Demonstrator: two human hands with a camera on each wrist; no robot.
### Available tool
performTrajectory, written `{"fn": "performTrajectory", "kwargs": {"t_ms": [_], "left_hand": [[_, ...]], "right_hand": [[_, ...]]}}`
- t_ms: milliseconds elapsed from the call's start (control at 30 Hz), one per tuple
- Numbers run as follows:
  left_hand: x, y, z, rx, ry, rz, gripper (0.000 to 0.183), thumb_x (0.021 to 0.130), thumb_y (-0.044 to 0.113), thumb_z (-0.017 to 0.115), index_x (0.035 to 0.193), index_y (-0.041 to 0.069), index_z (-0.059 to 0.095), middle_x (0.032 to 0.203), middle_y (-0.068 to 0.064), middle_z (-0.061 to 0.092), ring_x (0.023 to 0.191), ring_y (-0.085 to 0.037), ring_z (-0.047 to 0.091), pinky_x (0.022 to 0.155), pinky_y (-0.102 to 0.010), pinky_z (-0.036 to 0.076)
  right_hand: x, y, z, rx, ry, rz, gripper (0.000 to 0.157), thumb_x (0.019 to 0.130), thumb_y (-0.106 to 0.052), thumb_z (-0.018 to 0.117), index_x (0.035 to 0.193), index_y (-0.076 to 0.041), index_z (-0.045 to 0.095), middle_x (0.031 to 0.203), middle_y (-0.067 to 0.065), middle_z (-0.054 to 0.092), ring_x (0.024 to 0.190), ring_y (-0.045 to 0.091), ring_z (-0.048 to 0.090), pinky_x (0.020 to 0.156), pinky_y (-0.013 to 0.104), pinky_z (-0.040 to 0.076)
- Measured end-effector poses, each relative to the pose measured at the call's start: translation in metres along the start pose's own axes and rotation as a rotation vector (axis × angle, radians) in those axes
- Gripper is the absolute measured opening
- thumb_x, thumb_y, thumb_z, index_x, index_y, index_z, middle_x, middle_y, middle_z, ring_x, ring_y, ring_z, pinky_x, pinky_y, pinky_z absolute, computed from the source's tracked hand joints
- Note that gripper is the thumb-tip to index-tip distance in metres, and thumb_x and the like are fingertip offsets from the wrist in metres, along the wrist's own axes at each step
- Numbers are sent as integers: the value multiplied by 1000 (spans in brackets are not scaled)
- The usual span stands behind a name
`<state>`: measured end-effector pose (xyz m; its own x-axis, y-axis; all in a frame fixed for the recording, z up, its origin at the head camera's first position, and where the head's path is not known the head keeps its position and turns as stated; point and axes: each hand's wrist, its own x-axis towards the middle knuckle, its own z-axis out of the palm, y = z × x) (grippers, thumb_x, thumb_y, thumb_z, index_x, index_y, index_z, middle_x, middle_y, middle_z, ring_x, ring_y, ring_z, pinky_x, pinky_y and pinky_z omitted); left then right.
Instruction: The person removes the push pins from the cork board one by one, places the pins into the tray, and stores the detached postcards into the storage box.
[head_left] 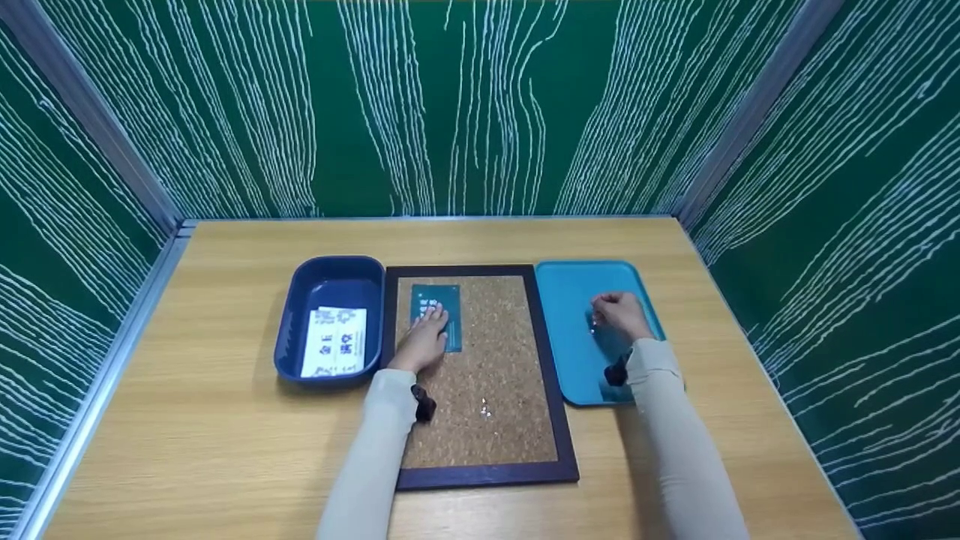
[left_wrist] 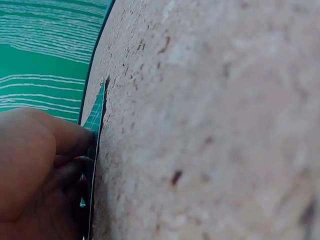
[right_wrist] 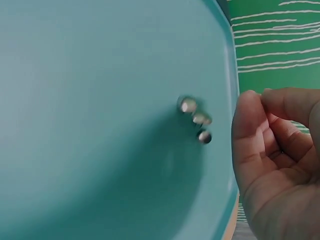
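Note:
My left hand [head_left: 425, 341] lies over a dark green card [head_left: 454, 319] with white lettering, fingers extended and pressing it to the upper left of a corkboard [head_left: 499, 330]. In the left wrist view the card [left_wrist: 93, 117] appears almost edge-on along the cork, with the left fingertips against it. Above the right part of a light blue tray [head_left: 562, 330], my right hand [head_left: 621, 313] is curled. The right wrist view has its thumb and a fingertip meeting; anything between them is hidden. Several shiny metal pins [right_wrist: 200, 119] lie on the tray beside this hand.
Left of the corkboard stands a dark blue bin [head_left: 330, 270] holding white cards [head_left: 334, 341] with blue print. Small shiny pieces [head_left: 486, 409] lie on the lower cork. A dark frame [head_left: 487, 475] borders the board. Green white-lined walls [head_left: 480, 112] surround the wooden table [head_left: 187, 420].

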<state>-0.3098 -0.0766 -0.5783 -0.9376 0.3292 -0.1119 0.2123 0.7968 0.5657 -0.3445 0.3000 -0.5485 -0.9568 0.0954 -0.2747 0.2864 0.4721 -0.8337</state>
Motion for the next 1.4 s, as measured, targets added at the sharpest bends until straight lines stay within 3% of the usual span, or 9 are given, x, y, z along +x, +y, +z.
{"fn": "performTrajectory", "kwargs": {"t_ms": [367,833,1133,1400], "left_hand": [[1,-1,0,7,-1,-13,49,103,18,39,149,4,32,159,-12,21,149,-27,14,123,-41,12],[3,-1,-1,21,2,-1,48,102,16,40,148,2,33,159,-14,22,149,-29,16,122,-43,12],[2,0,-1,20,-5,-1,49,102,16,40,148,2,32,159,-14,22,149,-29,15,122,-42,12],[1,1,0,22,-5,0,49,102,16,40,148,2,33,159,-14,22,149,-30,16,122,-42,13]], "right_hand": [[7,-23,22,121,-25,-23,35,99,-14,51,124,10,57,108,18,65,83,11,66,88,35,56],[10,-49,61,235,-112,-21,39,99,-15,53,130,8,53,124,26,59,110,30,63,97,37,52],[10,-58,89,279,-151,-1,40,98,-15,53,131,7,51,127,24,58,114,29,61,98,35,51],[13,-61,114,370,-198,38,42,96,-9,54,133,10,45,123,23,58,102,22,64,97,32,52]]}}
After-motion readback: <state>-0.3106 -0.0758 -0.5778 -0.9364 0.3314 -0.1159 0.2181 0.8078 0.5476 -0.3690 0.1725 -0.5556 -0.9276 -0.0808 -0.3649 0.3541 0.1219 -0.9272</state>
